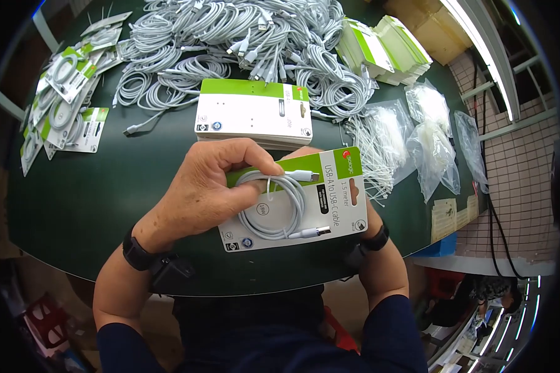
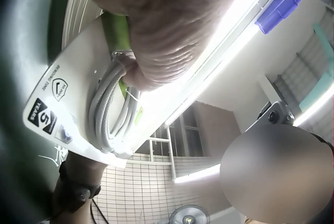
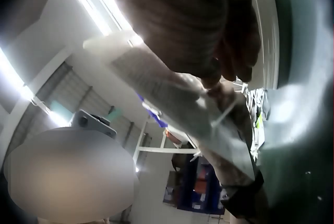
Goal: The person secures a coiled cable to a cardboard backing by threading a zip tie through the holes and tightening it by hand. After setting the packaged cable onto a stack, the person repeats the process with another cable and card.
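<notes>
A green and white packaging card (image 1: 342, 211) printed "USB-A to USB-C cable" is held up, tilted, over the near table. A coiled white USB cable (image 1: 300, 208) lies on its front, with a thin white tie round the coil at the upper left. My left hand (image 1: 196, 180) pinches the coil at that tie between thumb and index finger. Behind the card is my right hand (image 3: 182, 26), mostly hidden in the head view; its fingers curl against the card's back in the right wrist view. A thin white tie end (image 3: 225, 113) sticks out there.
A stack of printed cards (image 1: 230, 112) lies just beyond my hands. Many coiled cables (image 1: 218, 31) are heaped at the back. Finished-looking carded cables (image 1: 62, 118) pile up at left. White ties (image 1: 373, 152), plastic bags (image 1: 432, 149) and more card stacks (image 1: 379, 53) are at right.
</notes>
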`<state>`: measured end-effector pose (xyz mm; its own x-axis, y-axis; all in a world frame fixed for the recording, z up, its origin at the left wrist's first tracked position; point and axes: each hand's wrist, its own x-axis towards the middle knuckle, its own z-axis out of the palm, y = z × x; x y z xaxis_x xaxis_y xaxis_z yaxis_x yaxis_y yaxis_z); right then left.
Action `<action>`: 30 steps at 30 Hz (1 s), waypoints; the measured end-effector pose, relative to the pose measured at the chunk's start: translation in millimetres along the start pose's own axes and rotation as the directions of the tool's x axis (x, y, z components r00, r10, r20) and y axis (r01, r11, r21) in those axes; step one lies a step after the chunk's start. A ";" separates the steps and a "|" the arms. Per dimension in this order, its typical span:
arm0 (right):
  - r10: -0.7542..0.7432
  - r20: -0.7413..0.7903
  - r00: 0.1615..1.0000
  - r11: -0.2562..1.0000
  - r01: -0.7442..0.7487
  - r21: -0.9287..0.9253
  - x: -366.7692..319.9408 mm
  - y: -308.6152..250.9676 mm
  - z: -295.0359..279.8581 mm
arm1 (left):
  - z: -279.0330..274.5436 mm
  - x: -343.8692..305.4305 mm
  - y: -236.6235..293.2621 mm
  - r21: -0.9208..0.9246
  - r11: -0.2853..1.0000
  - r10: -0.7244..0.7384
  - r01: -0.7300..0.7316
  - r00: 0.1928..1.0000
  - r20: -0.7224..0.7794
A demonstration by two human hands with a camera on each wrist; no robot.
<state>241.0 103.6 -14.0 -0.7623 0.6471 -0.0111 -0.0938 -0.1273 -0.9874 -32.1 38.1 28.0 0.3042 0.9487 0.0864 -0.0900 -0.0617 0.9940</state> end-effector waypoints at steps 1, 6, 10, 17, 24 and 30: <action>-0.003 0.002 1.000 1.000 0.003 -0.007 -4.5 7.2 3.4 | -0.7 0.2 0.4 0.001 1.000 0.008 -0.008 1.000 -0.001; -0.012 0.077 0.997 0.728 -0.044 0.684 -27.0 36.4 13.0 | 1.6 1.1 -3.2 0.007 0.998 0.057 -0.057 0.998 -0.025; 0.041 0.021 0.999 0.820 -0.045 0.571 -26.0 26.7 18.0 | 3.8 0.3 -7.5 -0.001 0.998 0.062 -0.062 0.998 -0.018; 0.027 0.020 0.999 0.806 -0.034 0.592 2.2 19.0 14.7 | 8.2 -0.7 -4.6 -0.014 0.998 -0.058 0.058 0.998 0.024; -0.441 -0.026 0.897 0.548 0.246 -0.799 20.4 -22.1 12.8 | 14.0 -0.9 -0.5 0.086 0.992 0.082 -0.090 0.992 0.092; -0.494 0.009 0.869 0.576 0.335 -0.746 21.3 -20.5 12.8 | 15.2 2.8 1.4 0.424 0.830 0.264 -0.363 0.925 0.275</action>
<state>218.5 110.4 8.0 -0.6221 0.6187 0.4798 0.1680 0.7040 -0.6901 -17.0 35.9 30.7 0.5186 0.7754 0.3603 0.2174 -0.5271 0.8215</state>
